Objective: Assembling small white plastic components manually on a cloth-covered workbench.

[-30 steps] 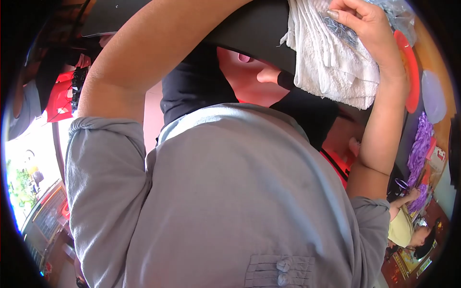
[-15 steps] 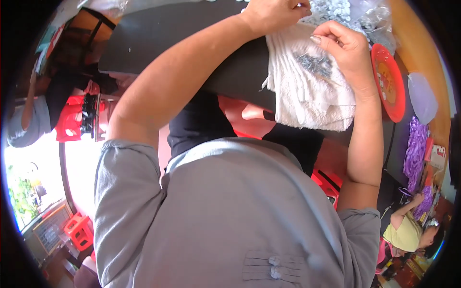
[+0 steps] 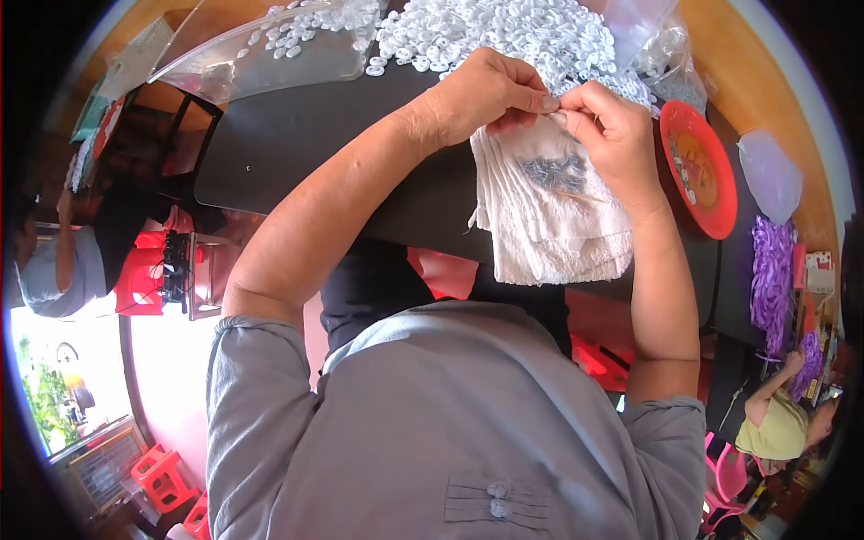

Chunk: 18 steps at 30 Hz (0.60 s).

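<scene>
Fingertips nearly touching, my left hand [image 3: 490,94] and my right hand [image 3: 621,139] meet in a pinch over the far end of a folded white towel [image 3: 567,247]. Both are closed; what sits between the fingers is too small to make out. Below them on the towel lies a little heap of thin, dark metal pieces [image 3: 553,173]. Just beyond my hands spreads a large pile of small white oval pieces [image 3: 504,31], looking like rings with a hole or dip in the middle.
A red oval plate [image 3: 723,211] with small bits in it stands right of my right hand. Clear plastic [image 3: 297,76] holds more white pieces at the far left. Crumpled clear bags [image 3: 670,63] lie far right. Purple bundles [image 3: 772,279] and another person [image 3: 774,427] are at the right.
My hands have come together, fingertip to fingertip; before, they were apart, the left by the white pile and the right over the towel. The view has shifted, showing more of the pile.
</scene>
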### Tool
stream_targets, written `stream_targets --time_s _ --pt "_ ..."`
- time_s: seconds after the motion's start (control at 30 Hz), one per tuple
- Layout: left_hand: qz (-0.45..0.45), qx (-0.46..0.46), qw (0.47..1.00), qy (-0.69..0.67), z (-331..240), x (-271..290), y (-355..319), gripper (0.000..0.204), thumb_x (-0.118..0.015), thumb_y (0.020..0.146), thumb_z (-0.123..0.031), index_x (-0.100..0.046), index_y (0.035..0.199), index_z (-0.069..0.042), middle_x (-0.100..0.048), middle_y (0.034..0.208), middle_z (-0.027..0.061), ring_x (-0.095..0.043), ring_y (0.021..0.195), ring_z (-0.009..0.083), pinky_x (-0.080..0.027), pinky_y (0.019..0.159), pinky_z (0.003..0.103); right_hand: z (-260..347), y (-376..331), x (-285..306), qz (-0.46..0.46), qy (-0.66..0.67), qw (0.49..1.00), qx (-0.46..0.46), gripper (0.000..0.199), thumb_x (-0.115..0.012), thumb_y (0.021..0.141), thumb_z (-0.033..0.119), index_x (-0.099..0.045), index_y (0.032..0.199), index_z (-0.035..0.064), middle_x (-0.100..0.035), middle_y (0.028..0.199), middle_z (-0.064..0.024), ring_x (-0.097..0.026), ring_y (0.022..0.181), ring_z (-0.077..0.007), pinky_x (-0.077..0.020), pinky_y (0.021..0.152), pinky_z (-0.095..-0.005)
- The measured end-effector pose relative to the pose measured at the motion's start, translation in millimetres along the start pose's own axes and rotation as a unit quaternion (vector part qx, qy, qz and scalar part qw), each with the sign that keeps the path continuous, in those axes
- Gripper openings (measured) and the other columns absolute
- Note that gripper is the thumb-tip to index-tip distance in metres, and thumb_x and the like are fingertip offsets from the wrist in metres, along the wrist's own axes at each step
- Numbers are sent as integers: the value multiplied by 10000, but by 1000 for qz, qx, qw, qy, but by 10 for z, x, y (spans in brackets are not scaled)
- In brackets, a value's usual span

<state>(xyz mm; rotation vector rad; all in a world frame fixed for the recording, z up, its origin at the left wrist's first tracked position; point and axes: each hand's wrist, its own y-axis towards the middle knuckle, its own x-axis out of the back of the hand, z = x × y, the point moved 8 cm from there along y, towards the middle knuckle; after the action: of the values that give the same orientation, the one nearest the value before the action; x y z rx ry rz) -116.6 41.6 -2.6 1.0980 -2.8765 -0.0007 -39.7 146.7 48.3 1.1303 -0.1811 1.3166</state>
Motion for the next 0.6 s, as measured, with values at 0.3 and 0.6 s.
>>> stream_targets --time_s 0.3,0.6 --pt "0 29 992 -121 70 3 4 123 -667 836 -121 -668 813 -1 -580 623 21 -481 466 78 -345 423 225 -32 -18 -32 -15 77 996 -30 90 -639 812 -63 -606 879 -12 -580 769 6 -525 679 -53 -420 600 -207" --pt "-36 -16 997 -69 0 161 14 122 -700 801 -136 -675 797 -17 -612 625 60 -533 471 133 -382 423 259 30 -9 -20 -22 81 996 -10 63 -645 834 -25 -610 884 -11 -559 765 14 -497 675 -46 -396 612 -187"
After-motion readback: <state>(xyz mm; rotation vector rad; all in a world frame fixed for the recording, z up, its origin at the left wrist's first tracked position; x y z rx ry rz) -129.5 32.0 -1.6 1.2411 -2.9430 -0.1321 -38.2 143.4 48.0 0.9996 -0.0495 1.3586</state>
